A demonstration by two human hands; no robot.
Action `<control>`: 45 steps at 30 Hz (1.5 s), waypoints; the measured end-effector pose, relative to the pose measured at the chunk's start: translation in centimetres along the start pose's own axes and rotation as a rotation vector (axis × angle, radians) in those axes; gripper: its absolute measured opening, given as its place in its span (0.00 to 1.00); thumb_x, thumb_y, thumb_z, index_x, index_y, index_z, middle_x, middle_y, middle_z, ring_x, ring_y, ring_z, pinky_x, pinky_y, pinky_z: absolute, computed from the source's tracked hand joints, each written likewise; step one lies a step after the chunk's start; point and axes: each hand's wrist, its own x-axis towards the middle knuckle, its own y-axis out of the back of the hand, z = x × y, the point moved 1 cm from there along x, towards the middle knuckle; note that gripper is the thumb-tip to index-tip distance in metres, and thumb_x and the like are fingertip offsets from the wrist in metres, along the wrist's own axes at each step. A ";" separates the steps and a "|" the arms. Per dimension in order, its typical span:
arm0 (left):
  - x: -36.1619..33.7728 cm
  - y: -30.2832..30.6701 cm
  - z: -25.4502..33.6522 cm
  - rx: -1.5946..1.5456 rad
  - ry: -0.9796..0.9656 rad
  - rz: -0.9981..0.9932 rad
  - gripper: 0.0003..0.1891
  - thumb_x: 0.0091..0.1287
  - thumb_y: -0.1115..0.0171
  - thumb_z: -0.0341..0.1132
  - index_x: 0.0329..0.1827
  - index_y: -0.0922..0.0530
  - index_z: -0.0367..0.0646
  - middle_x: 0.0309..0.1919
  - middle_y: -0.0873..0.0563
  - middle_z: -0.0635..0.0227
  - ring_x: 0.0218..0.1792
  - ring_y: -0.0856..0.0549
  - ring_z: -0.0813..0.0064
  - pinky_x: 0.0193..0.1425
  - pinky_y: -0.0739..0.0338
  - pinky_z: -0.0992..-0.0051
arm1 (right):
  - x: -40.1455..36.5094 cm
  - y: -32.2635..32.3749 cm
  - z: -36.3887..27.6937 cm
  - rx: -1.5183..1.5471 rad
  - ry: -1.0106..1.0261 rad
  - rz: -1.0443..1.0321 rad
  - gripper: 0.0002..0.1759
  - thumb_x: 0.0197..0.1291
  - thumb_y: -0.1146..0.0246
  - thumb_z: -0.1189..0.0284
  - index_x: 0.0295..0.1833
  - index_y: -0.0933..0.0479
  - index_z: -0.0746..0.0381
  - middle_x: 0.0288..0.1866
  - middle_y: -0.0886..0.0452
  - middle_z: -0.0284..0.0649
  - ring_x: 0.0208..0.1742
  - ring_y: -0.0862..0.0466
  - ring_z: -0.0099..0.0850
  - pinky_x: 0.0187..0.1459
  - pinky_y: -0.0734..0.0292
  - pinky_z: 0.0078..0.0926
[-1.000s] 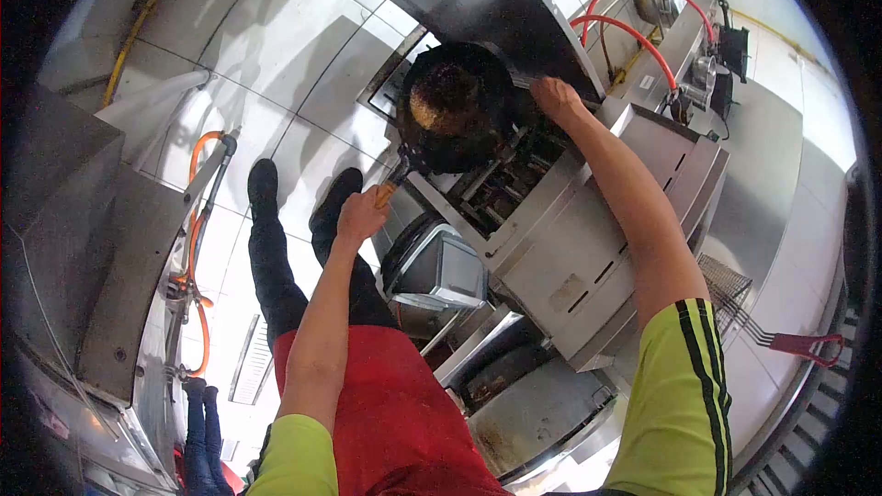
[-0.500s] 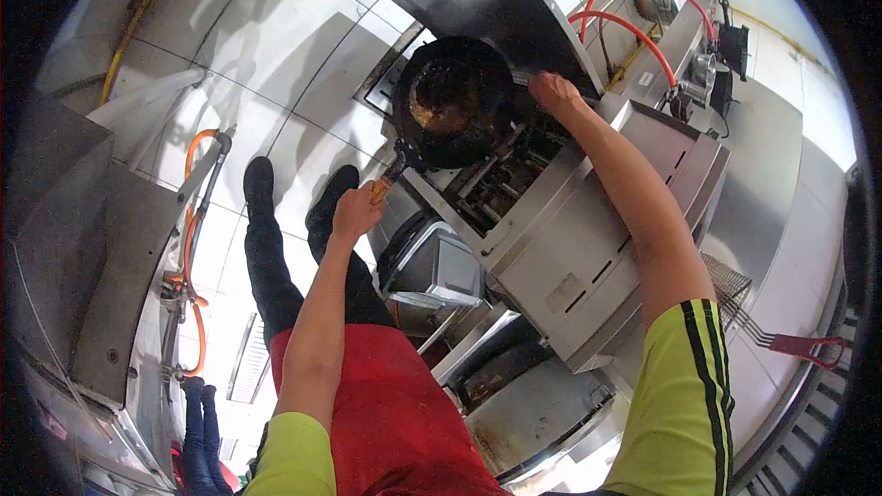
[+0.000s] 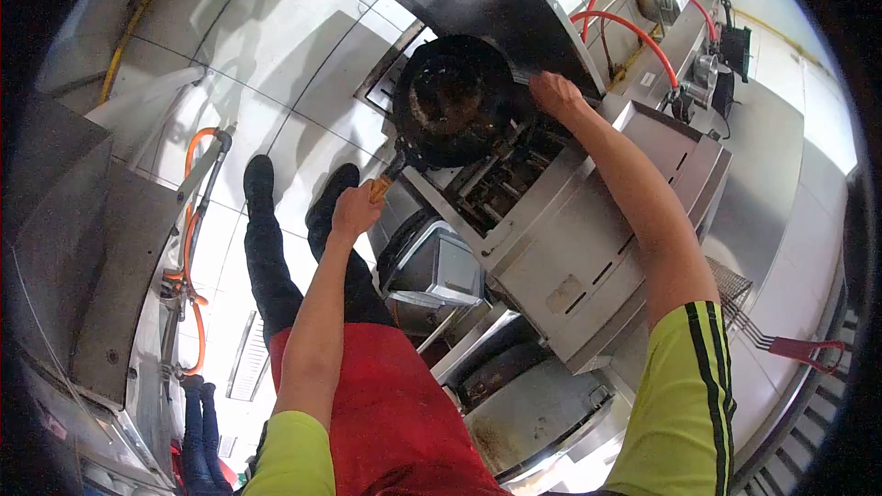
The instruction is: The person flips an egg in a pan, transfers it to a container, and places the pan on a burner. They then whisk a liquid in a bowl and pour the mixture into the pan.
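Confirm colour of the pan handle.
Orange handle, held by the left hand, on the black pan; head view.

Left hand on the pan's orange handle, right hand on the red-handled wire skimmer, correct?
No. The head view shows the right hand at the far rim of the black pan; the red-handled wire skimmer lies apart at the right. The left hand does grip the orange handle.

A commercial kitchen: stainless steel range (image 3: 588, 248), gas hoses (image 3: 634, 32), tiled floor (image 3: 266, 46).
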 end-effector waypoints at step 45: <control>0.5 0.0 0.3 0.004 -0.015 0.012 0.14 0.60 0.38 0.40 0.42 0.24 0.38 0.30 0.16 0.44 0.36 0.15 0.42 0.42 0.22 0.48 | -0.5 -0.3 -0.2 -0.076 0.036 -0.008 0.10 0.65 0.42 0.74 0.44 0.15 0.63 0.45 0.12 0.47 0.49 0.11 0.42 0.47 0.13 0.36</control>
